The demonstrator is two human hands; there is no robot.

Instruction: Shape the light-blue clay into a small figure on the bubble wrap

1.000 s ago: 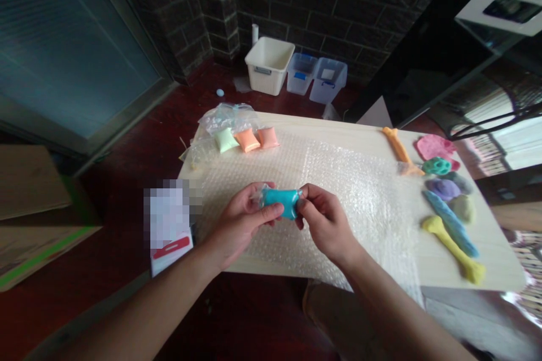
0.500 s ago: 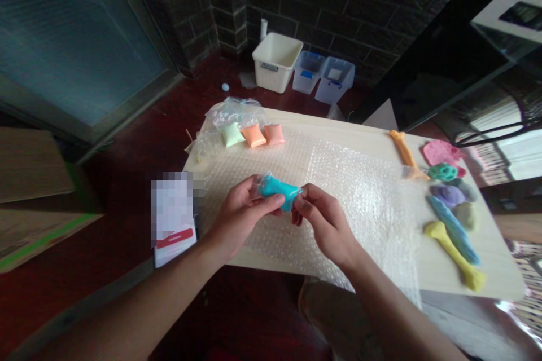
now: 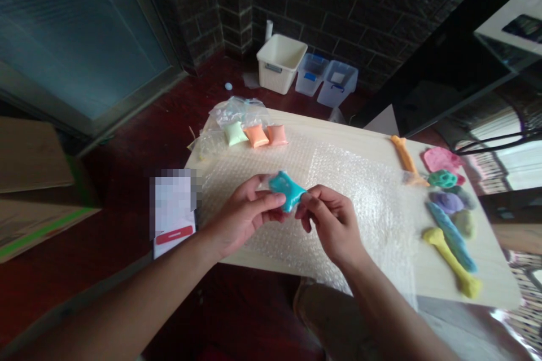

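While both hands meet above the middle of the table (image 3: pixel 493 282), the head view shows a blue packet (image 3: pixel 292 189) held between them, raised over a sheet of bubble wrap (image 3: pixel 355 197). The left hand (image 3: pixel 241 211) has its fingers closed about the packet's left side, the thumb lying across the front. The right hand (image 3: pixel 332 223) has thumb and forefinger pinched together at the packet's right end, the other fingers curled beneath. The packet is tilted — its upper end leans toward the left hand — and its clear wrapper catches the light.

Beyond the hands, at the far left of the table, three plump packets sit in a row: pale green (image 3: pixel 235 133), orange (image 3: pixel 256 136) and salmon (image 3: pixel 278 135), with a crumpled clear bag (image 3: pixel 239 110) just behind. Along the right side lie an orange bone shape (image 3: pixel 404 158), a pink piece (image 3: pixel 440 159), a green piece with holes (image 3: pixel 442 179), a purple lump (image 3: pixel 446 202), a blue bar (image 3: pixel 453 237) and, nearest the wearer, a yellow bone shape (image 3: pixel 453 264).
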